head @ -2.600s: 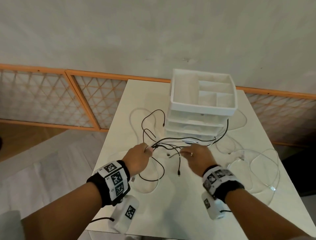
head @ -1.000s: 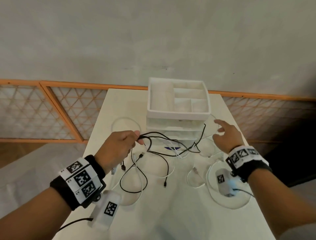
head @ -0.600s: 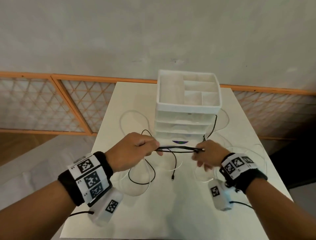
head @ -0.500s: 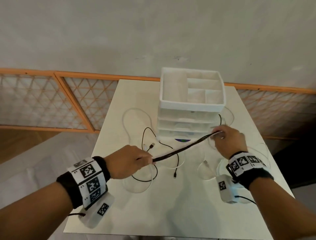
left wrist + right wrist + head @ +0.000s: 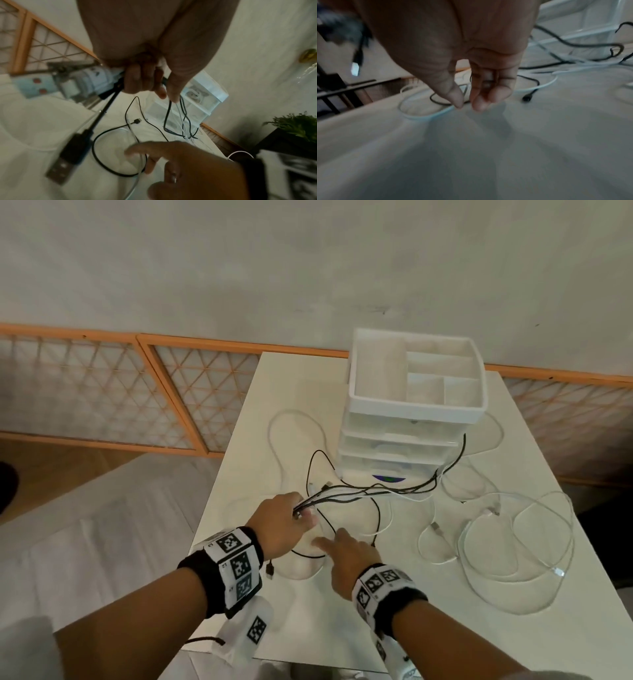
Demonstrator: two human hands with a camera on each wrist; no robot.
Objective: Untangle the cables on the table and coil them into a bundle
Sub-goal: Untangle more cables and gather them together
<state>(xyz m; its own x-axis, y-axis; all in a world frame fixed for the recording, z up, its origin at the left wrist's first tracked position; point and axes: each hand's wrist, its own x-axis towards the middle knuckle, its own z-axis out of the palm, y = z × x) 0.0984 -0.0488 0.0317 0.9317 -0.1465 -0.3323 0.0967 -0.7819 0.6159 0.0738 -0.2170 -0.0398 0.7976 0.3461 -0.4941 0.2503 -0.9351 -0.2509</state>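
My left hand [image 5: 303, 513] grips several strands of black cable [image 5: 363, 494] that trail right to the drawer unit; in the left wrist view its fingers [image 5: 145, 81] curl round them and a black USB plug [image 5: 68, 157] hangs below. A loop of the black cable [image 5: 109, 159] lies on the white table [image 5: 342, 628]. My right hand [image 5: 325, 544] hovers just right of the left one, holding nothing. In the right wrist view its thumb and fingertips [image 5: 479, 106] hang close together above a white cable loop [image 5: 423, 116]. More white cable [image 5: 513, 546] sprawls on the right.
A white drawer organizer [image 5: 414, 409] with an open compartment tray on top stands at the table's back, and black cable runs round its right side. An orange-framed lattice screen [image 5: 191, 392] lines the wall. The table's left edge [image 5: 219, 487] is near my left hand.
My right hand let go of the black strands it had stretched toward the organizer and came back beside the left hand. The left hand keeps its grip; the strands now sag.
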